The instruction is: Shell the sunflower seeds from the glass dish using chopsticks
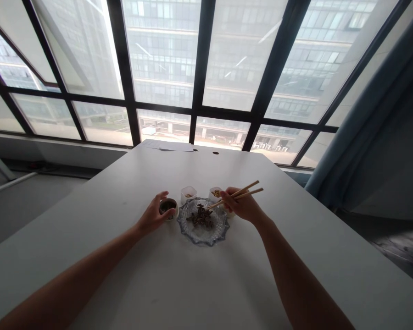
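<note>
A scalloped clear glass dish (pixel 206 239) holds a heap of dark brown dried pieces (pixel 202 217), too small to name. My right hand (pixel 240 204) grips a pair of wooden chopsticks (pixel 250 189); their tips reach the heap. To the left of the dish, my left hand (pixel 153 215) is closed around the side of a small round cup (pixel 177 209) with dark contents. Behind the dish stand a white cup (pixel 188 191) with a little in it and a second white cup (pixel 212 197) with yellowish-brown pieces. Another small container (pixel 230 213) is partly hidden under my right hand.
The white table (pixel 131 275) stretches forward to a wall of windows with dark frames (pixel 198 110). White papers (pixel 167 146) lie at its far edge, near round cable holes (pixel 215 153). A blue-grey curtain (pixel 361 119) hangs to the right.
</note>
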Motion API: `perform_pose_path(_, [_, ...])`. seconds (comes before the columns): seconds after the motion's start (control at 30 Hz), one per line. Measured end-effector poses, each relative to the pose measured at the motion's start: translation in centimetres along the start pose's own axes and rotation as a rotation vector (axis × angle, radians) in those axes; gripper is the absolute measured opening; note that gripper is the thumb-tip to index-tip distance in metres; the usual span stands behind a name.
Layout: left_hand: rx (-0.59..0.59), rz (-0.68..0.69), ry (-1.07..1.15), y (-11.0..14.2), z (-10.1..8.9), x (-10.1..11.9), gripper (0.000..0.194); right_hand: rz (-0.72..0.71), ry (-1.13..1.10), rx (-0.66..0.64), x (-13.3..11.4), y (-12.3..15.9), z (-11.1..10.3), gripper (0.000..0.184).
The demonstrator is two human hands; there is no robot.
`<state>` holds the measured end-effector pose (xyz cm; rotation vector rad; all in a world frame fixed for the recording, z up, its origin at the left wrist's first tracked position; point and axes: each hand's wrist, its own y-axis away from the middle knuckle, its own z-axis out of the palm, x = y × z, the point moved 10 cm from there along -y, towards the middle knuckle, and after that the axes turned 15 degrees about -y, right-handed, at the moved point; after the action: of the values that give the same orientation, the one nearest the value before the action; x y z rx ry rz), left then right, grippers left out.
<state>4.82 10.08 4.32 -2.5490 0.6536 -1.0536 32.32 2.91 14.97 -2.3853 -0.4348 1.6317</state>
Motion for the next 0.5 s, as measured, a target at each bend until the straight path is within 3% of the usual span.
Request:
perform_pose_path(0.33, [-0.099,-0.012,0.037,0.4,0.4,0.5,0.09,0.011,0.051,-0.052,2.2,-0.1,1.6,0.049])
perform_pose_path(0.5, [-0.138,-0.025,0.029,0.5,0.4,0.7,0.091,0.095,-0.08,0.03,3.3,-0.1,1.1,0.055])
